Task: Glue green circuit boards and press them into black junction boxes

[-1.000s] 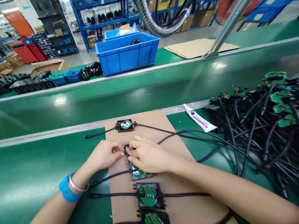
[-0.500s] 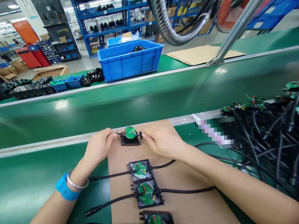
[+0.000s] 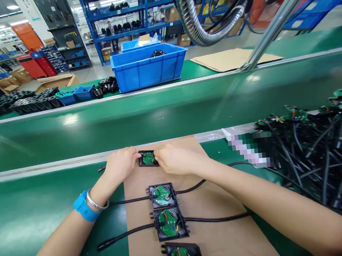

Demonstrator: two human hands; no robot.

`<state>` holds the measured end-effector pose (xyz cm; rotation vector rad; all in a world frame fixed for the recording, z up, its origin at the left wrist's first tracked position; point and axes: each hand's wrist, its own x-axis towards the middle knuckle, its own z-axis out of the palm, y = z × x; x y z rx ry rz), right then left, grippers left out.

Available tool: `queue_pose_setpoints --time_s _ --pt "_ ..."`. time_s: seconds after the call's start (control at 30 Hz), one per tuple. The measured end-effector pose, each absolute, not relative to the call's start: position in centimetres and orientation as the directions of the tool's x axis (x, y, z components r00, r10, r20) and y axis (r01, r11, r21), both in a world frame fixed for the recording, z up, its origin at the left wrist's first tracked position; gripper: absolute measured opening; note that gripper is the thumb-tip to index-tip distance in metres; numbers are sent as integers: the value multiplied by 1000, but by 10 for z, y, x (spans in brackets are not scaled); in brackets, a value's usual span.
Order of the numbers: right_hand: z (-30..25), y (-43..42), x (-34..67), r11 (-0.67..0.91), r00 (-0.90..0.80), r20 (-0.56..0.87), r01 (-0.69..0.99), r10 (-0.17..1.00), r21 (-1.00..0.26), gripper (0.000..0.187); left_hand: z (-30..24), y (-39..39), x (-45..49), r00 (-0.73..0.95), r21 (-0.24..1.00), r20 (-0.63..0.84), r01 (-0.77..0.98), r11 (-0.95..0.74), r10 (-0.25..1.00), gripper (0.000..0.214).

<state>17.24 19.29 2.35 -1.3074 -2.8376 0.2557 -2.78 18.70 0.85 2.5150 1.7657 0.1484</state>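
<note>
A small black box with a green circuit board (image 3: 147,159) lies at the far end of a brown cardboard sheet (image 3: 212,229). My left hand (image 3: 122,164) pinches its left side, and my right hand (image 3: 176,158) presses on its right side, fingers closed on it. Nearer to me, three more black boxes with green boards (image 3: 168,222) and black cables lie in a row on the cardboard.
A heap of black cables with green boards (image 3: 320,149) fills the right. A white tube (image 3: 246,150) lies beside it. Beyond the green conveyor belt (image 3: 157,109) stand a blue crate (image 3: 149,67), black parts and flat cardboard (image 3: 233,58). A metal hose (image 3: 196,19) hangs overhead.
My hands left the second box and went to the farthest one. Half a second ago the board was raised above its box; now it sits down in the box with both hands closer together.
</note>
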Motion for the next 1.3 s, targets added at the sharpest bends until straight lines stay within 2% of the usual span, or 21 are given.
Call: queue_pose_setpoints --time_s 0.2,0.37,0.53,0.7,0.8,0.93,1.0,1.07,1.13,1.3 --pt "25 191 174 612 -633 -48 763 773 -206 26 9 188 -34 334 185 16 925 -331 942 22" --pt "18 193 167 626 -660 -88 740 746 -245 34 9 191 -41 352 295 -15 896 -332 936 20" --pt "13 186 164 622 -668 -111 732 736 -277 36 9 195 -55 422 416 -105 841 -345 901 13" --pt "15 164 165 611 -674 -144 725 725 -316 37 16 175 -57 432 454 -123 825 -336 894 18" --pt "18 156 165 617 -685 -161 716 710 -326 39 13 155 -51 397 371 -27 856 -360 917 21" --pt "21 153 164 614 -681 -166 721 713 -320 40 2 131 -44 439 60 63 895 -442 896 25" --pt "22 153 163 609 -677 -174 726 715 -320 39 -1 124 -39 478 -104 53 876 -471 877 25" --pt "22 153 163 614 -679 -179 726 712 -310 39 -2 121 -35 511 -210 27 843 -495 859 25" --pt "21 153 163 622 -683 -173 722 709 -301 38 -3 121 -30 535 -247 -7 818 -520 845 25" --pt "16 154 162 621 -686 -171 718 707 -314 39 -10 126 -30 552 -235 -55 803 -548 832 25"
